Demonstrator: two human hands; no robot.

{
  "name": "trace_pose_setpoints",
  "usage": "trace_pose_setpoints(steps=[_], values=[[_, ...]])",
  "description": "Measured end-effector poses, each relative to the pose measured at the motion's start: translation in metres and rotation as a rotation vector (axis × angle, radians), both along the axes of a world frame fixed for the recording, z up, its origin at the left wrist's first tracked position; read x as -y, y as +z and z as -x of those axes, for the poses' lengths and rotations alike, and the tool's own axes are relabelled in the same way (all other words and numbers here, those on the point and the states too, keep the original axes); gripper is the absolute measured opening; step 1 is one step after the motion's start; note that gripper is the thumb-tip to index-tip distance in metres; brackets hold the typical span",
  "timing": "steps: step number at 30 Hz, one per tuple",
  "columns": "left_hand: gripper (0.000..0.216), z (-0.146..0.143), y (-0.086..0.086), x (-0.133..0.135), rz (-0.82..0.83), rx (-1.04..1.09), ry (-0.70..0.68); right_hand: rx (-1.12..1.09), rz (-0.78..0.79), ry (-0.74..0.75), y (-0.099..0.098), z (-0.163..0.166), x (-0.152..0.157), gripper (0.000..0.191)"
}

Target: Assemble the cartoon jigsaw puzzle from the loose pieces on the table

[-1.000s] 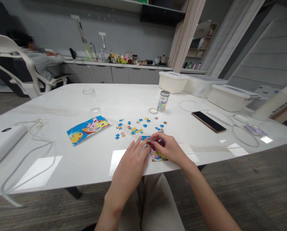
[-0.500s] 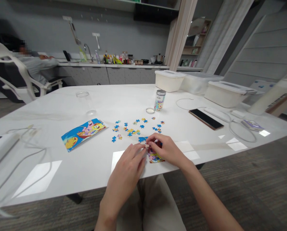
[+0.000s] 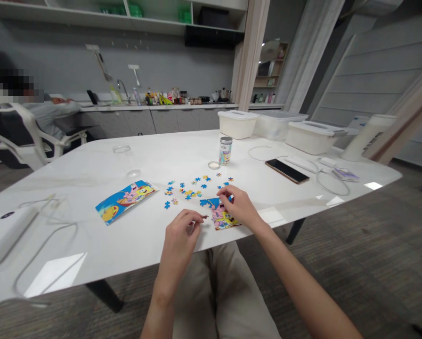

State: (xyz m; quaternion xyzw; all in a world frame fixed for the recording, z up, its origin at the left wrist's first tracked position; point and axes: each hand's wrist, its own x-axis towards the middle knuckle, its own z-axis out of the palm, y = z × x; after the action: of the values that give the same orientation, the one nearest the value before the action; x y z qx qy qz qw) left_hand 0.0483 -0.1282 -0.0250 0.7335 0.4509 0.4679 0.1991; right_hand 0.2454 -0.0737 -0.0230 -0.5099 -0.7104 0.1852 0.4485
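Note:
A small brown puzzle piece (image 3: 205, 217) is pinched between the thumb and fingertips of my left hand (image 3: 182, 231), just left of the partly joined puzzle (image 3: 216, 219). Over the upper right of that puzzle is my right hand (image 3: 239, 205), its fingers curled together; whatever they may hold is hidden. The joined section shows pink and yellow cartoon figures on blue, and my right hand covers part of it. Beyond both hands lie several loose puzzle pieces (image 3: 188, 193). A printed picture sheet (image 3: 126, 201) with similar figures rests to the left.
Behind the pieces stand a printed canister (image 3: 225, 151) and a round lid (image 3: 214, 165). A clear cylinder (image 3: 126, 160) is at left. On the right are a phone (image 3: 287, 170), cables and lidded boxes (image 3: 237, 125). A white device (image 3: 9, 235) with cords lies left. A person sits far left.
My hands have drawn apart: the left moved left with the small puzzle piece, while the right shifted up over the joined puzzle. The camera view has tilted upward slightly.

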Motion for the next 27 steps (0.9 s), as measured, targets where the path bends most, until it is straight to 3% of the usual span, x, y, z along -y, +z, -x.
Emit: trace_pose_setpoints(steps=[5, 9, 21, 27], values=[[0.007, -0.0029, -0.001, -0.0015, 0.017, 0.023, 0.041, -0.217, 0.039, -0.171, -0.0028, -0.007, -0.0068, 0.015], [0.022, -0.0031, -0.0026, -0.0043, -0.016, 0.018, 0.016, -0.298, 0.026, -0.227, -0.0022, -0.0104, -0.008, 0.02], [0.014, -0.0025, 0.0007, -0.0002, -0.034, -0.083, 0.002, -0.35, 0.022, -0.19, -0.0037, -0.0091, -0.0068, 0.023], [0.012, -0.0059, -0.0043, -0.0006, -0.078, -0.141, 0.09, -0.301, 0.038, -0.146, -0.0071, -0.0091, -0.0095, 0.021]])
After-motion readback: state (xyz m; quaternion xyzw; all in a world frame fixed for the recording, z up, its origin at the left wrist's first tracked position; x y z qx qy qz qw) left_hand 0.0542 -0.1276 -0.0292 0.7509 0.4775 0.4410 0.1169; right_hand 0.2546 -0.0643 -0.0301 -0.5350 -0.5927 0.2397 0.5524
